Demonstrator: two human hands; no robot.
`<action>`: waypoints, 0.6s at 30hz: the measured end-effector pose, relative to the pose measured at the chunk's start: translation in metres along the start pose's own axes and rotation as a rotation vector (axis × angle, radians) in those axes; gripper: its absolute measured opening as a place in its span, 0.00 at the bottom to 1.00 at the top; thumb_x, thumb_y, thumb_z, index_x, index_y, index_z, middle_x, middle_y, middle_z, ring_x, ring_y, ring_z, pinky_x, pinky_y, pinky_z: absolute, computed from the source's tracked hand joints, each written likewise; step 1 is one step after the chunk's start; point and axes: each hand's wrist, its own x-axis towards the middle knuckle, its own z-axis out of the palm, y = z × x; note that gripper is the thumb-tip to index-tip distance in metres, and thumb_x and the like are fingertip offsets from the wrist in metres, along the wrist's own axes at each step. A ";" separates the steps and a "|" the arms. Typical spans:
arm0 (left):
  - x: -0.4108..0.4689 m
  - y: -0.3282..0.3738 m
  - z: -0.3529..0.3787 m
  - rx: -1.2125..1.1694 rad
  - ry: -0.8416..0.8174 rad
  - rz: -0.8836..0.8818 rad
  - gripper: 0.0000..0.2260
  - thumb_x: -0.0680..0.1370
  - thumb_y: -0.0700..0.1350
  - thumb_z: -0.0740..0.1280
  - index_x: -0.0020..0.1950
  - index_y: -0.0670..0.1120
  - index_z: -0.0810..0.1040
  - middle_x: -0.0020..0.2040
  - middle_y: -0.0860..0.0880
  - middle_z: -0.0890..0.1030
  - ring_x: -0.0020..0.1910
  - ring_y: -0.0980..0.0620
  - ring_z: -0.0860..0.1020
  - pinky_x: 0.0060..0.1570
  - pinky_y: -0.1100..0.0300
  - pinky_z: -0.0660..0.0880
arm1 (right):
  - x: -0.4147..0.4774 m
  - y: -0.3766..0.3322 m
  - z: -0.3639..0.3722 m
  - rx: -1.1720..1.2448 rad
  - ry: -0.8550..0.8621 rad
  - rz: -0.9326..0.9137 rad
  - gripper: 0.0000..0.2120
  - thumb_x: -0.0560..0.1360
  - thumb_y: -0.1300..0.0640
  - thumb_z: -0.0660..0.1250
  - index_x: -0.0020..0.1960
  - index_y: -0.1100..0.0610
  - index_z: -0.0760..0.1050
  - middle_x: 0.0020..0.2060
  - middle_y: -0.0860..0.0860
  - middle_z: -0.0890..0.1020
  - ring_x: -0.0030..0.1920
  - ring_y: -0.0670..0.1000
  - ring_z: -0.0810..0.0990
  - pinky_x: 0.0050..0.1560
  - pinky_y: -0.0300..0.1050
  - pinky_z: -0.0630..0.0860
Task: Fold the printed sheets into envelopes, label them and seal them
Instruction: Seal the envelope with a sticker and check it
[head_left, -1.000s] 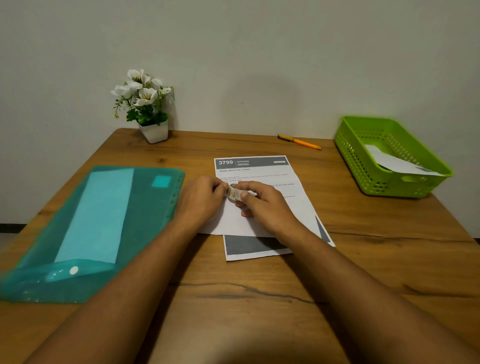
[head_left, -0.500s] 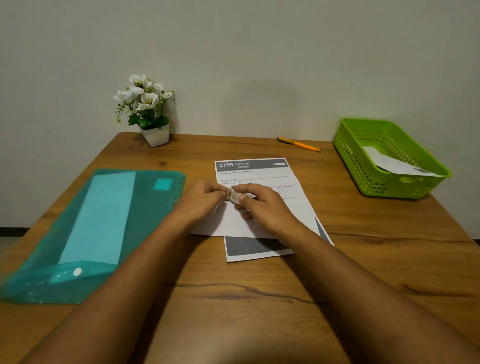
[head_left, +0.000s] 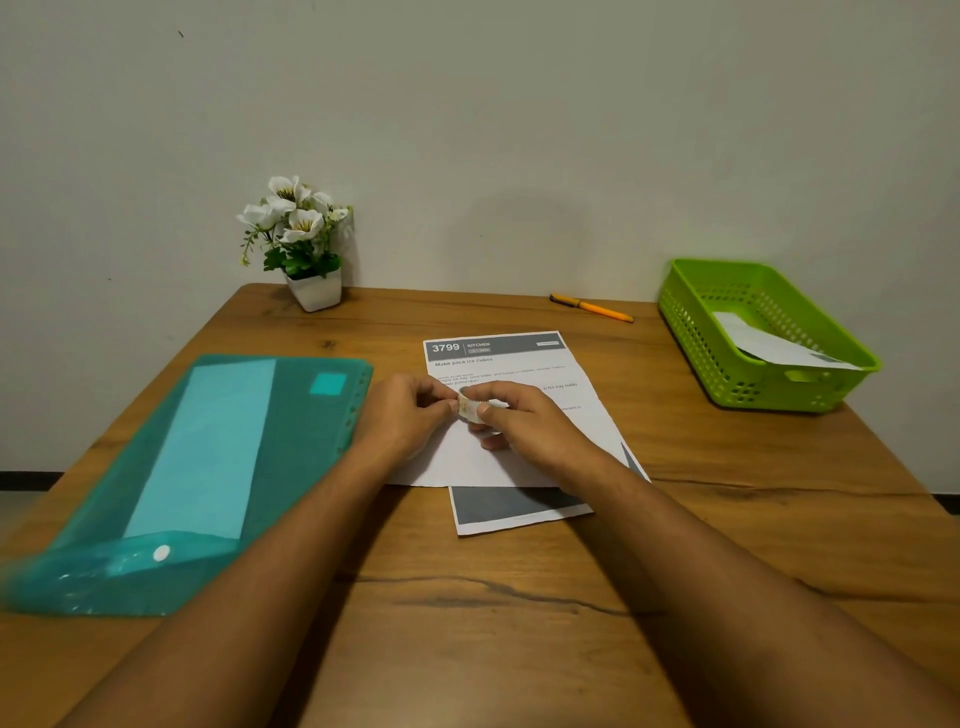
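Note:
A printed sheet (head_left: 519, 364) headed "3799 KITCHEN" lies at the table's middle, with a plain white folded piece (head_left: 467, 462) lying across its lower half. Over them, my right hand (head_left: 524, 421) pinches a small whitish roll of tape (head_left: 467, 408). My left hand (head_left: 408, 415) touches the roll's left edge with thumb and fingertips. Both hands hover close together just above the paper. The roll is largely hidden by my fingers.
A teal plastic folder (head_left: 208, 467) holding light sheets lies at the left. A green basket (head_left: 748, 384) with a folded paper inside stands at the right. An orange pen (head_left: 592, 307) and a potted white flower (head_left: 304, 244) sit at the back by the wall.
The hands stay together on the tape roll with only small finger movements. The view has shifted slightly; the papers have not moved.

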 end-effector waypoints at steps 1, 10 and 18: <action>-0.002 0.000 -0.001 -0.008 -0.010 0.012 0.04 0.78 0.50 0.74 0.51 0.54 0.87 0.45 0.58 0.85 0.47 0.59 0.81 0.44 0.62 0.75 | 0.000 0.000 -0.001 0.011 -0.011 0.004 0.14 0.85 0.58 0.62 0.68 0.53 0.79 0.58 0.51 0.84 0.56 0.51 0.84 0.59 0.47 0.83; -0.016 0.001 -0.004 0.138 -0.034 0.018 0.14 0.79 0.49 0.73 0.64 0.52 0.83 0.59 0.53 0.85 0.55 0.57 0.80 0.61 0.51 0.78 | -0.008 -0.006 -0.008 0.062 0.044 -0.063 0.13 0.81 0.56 0.71 0.65 0.49 0.81 0.64 0.46 0.79 0.56 0.52 0.85 0.50 0.49 0.86; -0.036 0.027 -0.004 -0.170 0.120 0.072 0.09 0.81 0.54 0.69 0.50 0.51 0.85 0.42 0.53 0.84 0.42 0.55 0.80 0.42 0.59 0.76 | -0.031 -0.011 -0.033 0.019 0.263 -0.234 0.05 0.80 0.55 0.73 0.51 0.56 0.83 0.44 0.52 0.85 0.39 0.50 0.85 0.39 0.46 0.83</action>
